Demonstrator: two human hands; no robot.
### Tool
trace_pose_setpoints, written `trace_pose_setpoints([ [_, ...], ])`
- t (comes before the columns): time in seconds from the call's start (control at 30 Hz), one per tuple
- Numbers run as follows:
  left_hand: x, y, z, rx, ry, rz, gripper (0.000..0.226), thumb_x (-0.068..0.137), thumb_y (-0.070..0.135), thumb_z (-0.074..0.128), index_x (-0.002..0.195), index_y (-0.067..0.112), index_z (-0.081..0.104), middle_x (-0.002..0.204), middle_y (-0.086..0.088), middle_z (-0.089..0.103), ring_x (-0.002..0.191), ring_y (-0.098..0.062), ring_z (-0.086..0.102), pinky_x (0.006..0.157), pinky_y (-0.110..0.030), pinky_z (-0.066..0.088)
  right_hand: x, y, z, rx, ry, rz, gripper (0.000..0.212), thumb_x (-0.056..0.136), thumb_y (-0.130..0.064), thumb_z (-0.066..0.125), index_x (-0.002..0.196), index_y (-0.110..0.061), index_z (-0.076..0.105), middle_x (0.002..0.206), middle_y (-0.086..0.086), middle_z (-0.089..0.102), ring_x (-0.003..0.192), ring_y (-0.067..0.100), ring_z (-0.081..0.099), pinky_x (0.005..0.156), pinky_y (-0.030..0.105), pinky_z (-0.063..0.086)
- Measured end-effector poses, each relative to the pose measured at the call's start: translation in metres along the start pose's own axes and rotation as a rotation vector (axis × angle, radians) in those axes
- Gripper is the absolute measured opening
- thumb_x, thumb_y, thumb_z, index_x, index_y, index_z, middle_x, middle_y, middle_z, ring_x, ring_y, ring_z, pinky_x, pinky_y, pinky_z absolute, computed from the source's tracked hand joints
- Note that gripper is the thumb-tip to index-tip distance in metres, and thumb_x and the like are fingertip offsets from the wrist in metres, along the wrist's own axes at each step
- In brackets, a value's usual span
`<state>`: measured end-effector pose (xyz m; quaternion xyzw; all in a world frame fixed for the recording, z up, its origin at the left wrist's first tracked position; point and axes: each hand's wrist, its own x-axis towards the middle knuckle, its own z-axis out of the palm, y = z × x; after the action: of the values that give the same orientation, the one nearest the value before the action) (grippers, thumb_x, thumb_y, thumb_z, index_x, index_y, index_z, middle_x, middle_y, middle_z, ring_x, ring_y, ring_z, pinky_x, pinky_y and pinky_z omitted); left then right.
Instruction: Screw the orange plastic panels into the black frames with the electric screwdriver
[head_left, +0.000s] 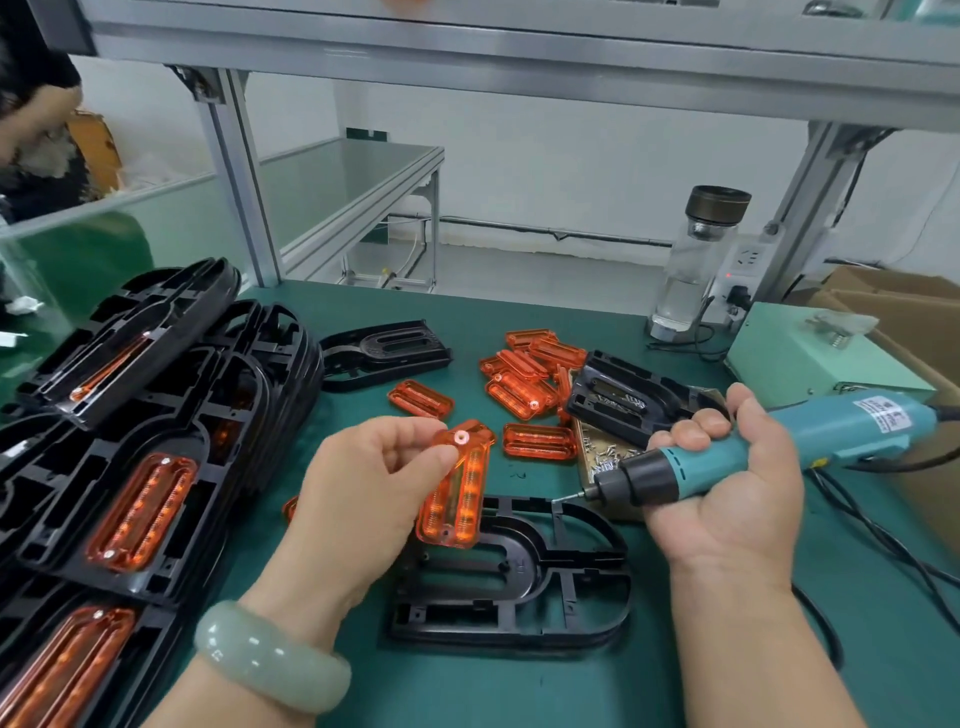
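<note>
My left hand (363, 483) pinches an orange plastic panel (460, 493) by its top end and holds it upright over the left end of an empty black frame (519, 577) lying on the green mat. My right hand (727, 488) grips the teal electric screwdriver (737, 457), whose bit points left toward the panel, just above the frame. Loose orange panels (524, 379) lie in a heap behind. A shallow tray of screws (602, 457) sits under the screwdriver's nose.
Stacks of black frames with orange panels fitted (140, 504) fill the left side. Two more black frames (384, 348) (628, 395) lie farther back. A glass bottle (696, 260), a pale green box (810, 353) and cardboard boxes (904, 306) stand at the right. Cables (883, 540) trail along the mat.
</note>
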<state>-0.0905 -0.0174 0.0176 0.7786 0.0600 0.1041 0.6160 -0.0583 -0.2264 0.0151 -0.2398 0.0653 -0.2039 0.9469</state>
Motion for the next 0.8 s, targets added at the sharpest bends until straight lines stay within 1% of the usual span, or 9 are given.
trace_pose_setpoints([
  [0.07, 0.004, 0.004, -0.004, 0.042, -0.033, 0.012, 0.019, 0.082, 0.008, 0.068, 0.085, 0.026, 0.072, 0.074, 0.002, 0.073, 0.060, -0.008, 0.065, 0.054, -0.024, 0.054, 0.000, 0.000, 0.000, -0.001, 0.010, -0.001, 0.005, 0.095, -0.019, 0.051, 0.096, -0.022, 0.054, 0.060, -0.010, 0.048, 0.048, 0.005, 0.044, 0.055, 0.019, 0.041],
  [0.13, 0.007, 0.006, -0.008, 0.117, -0.113, 0.025, 0.029, 0.085, 0.005, 0.063, 0.086, 0.032, 0.073, 0.074, 0.008, 0.072, 0.057, -0.004, 0.061, 0.050, -0.021, 0.051, 0.001, 0.000, 0.000, -0.003, 0.014, -0.003, 0.005, 0.096, -0.019, 0.051, 0.097, -0.021, 0.055, 0.060, -0.010, 0.048, 0.048, 0.005, 0.044, 0.055, 0.019, 0.041],
  [0.23, 0.011, 0.009, -0.011, 0.289, -0.245, 0.117, 0.032, 0.087, 0.005, 0.059, 0.083, 0.034, 0.073, 0.059, 0.020, 0.066, 0.046, 0.004, 0.053, 0.047, -0.008, 0.041, 0.001, 0.001, 0.000, -0.009, 0.020, -0.003, 0.005, 0.096, -0.019, 0.050, 0.098, -0.021, 0.054, 0.059, -0.010, 0.047, 0.047, 0.006, 0.044, 0.056, 0.020, 0.041],
  [0.3, 0.014, 0.011, -0.008, 0.487, -0.343, 0.214, 0.031, 0.087, 0.009, 0.060, 0.087, 0.037, 0.071, 0.055, 0.025, 0.059, 0.050, 0.012, 0.051, 0.052, 0.000, 0.035, 0.001, 0.001, 0.001, -0.013, 0.022, -0.004, 0.005, 0.096, -0.019, 0.050, 0.098, -0.021, 0.054, 0.059, -0.010, 0.047, 0.047, 0.006, 0.044, 0.056, 0.021, 0.041],
  [0.37, 0.017, 0.014, -0.002, 0.675, -0.434, 0.291, 0.026, 0.086, 0.015, 0.063, 0.096, 0.038, 0.069, 0.067, 0.027, 0.058, 0.064, 0.017, 0.051, 0.062, 0.003, 0.034, 0.001, 0.001, 0.000, -0.017, 0.022, -0.003, 0.005, 0.096, -0.019, 0.051, 0.098, -0.021, 0.054, 0.059, -0.010, 0.047, 0.047, 0.006, 0.044, 0.056, 0.020, 0.041],
  [0.43, 0.020, 0.014, 0.005, 0.773, -0.533, 0.313, 0.020, 0.085, 0.021, 0.064, 0.098, 0.036, 0.069, 0.078, 0.022, 0.063, 0.073, 0.011, 0.055, 0.069, 0.000, 0.038, 0.000, 0.001, 0.000, -0.017, 0.019, -0.003, 0.005, 0.096, -0.019, 0.050, 0.098, -0.021, 0.054, 0.059, -0.010, 0.047, 0.047, 0.006, 0.044, 0.056, 0.020, 0.041],
  [0.57, 0.021, 0.013, 0.020, 0.835, -0.687, 0.327, 0.018, 0.087, 0.022, 0.064, 0.100, 0.032, 0.071, 0.094, 0.011, 0.069, 0.087, -0.002, 0.062, 0.082, -0.020, 0.048, 0.001, 0.002, 0.000, -0.018, 0.013, 0.001, 0.005, 0.096, -0.020, 0.051, 0.098, -0.021, 0.054, 0.060, -0.009, 0.047, 0.047, 0.006, 0.044, 0.056, 0.019, 0.041],
  [0.7, 0.020, 0.007, 0.024, 0.929, -0.705, 0.437, 0.021, 0.089, 0.026, 0.061, 0.107, 0.033, 0.068, 0.090, 0.015, 0.056, 0.095, -0.006, 0.057, 0.087, -0.026, 0.045, 0.001, 0.001, -0.001, -0.003, 0.008, 0.009, 0.004, 0.095, -0.020, 0.052, 0.097, -0.021, 0.055, 0.059, -0.009, 0.048, 0.047, 0.006, 0.044, 0.056, 0.020, 0.040],
  [0.8, 0.017, -0.001, 0.022, 0.938, -0.648, 0.521, 0.019, 0.088, 0.029, 0.061, 0.106, 0.033, 0.067, 0.085, 0.018, 0.046, 0.098, -0.006, 0.050, 0.089, -0.025, 0.041, 0.001, 0.001, -0.001, 0.003, 0.003, 0.013, 0.003, 0.095, -0.020, 0.052, 0.095, -0.021, 0.055, 0.059, -0.009, 0.048, 0.047, 0.006, 0.044, 0.056, 0.019, 0.040],
])
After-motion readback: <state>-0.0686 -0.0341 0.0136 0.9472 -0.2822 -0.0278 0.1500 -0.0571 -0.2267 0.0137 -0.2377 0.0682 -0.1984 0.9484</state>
